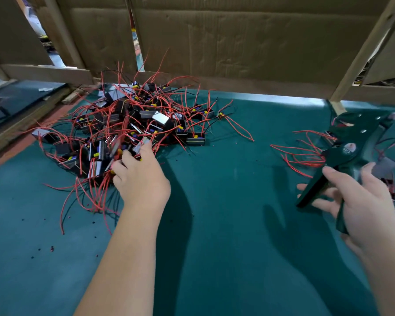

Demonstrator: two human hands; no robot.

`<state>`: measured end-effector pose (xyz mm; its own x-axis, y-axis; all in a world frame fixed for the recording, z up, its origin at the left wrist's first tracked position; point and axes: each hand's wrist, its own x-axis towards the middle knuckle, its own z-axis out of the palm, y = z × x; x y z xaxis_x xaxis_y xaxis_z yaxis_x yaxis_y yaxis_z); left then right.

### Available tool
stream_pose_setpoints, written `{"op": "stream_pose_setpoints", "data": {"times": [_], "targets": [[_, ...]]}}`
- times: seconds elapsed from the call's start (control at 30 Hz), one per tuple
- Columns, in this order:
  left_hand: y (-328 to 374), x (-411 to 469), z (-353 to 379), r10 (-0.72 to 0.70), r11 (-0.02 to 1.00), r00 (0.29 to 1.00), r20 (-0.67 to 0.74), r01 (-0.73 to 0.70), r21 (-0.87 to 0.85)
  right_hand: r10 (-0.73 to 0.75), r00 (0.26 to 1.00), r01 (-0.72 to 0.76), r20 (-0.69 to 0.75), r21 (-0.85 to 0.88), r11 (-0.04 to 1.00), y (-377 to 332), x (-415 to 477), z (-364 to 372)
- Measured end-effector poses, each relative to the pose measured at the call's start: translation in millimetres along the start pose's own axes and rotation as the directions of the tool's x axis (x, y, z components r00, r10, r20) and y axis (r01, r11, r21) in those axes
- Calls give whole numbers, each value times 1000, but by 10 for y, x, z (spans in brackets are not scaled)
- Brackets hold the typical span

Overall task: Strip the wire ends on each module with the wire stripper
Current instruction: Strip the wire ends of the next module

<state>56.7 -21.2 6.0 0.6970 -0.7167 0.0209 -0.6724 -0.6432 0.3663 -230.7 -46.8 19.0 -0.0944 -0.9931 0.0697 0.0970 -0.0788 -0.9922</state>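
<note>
Simultaneously reaching with the left hand [139, 176] into the pile of modules [132, 124] and gripping the wire stripper [351, 147] in the right hand [356, 199].
Shows the pile, tangled in red wires, on the green desk [226, 213] near the cardboard wall [249, 42]. Buries the left fingertips [118, 166] among modules at its near edge; cannot tell through blur whether closed on one. Wraps the right hand round the stripper's dark handles, in front of a smaller heap of wired modules [306, 153], well apart from the pile.
</note>
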Motion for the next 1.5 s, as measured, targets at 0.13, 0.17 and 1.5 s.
{"op": "stream_pose_setpoints", "data": {"times": [0.13,0.17,1.5], "targets": [[-14,17,-46,76,979,996,-47,-83,-184,-36,999,36,12,8,999,18,1,-15],[-19,27,-62,94,965,992,-88,-113,-237,-44,998,44,32,25,999,19,-6,-16],[268,-365,-2,792,380,610,-28,-529,-758,-72,951,5,302,217,976,66,-222,180]]}}
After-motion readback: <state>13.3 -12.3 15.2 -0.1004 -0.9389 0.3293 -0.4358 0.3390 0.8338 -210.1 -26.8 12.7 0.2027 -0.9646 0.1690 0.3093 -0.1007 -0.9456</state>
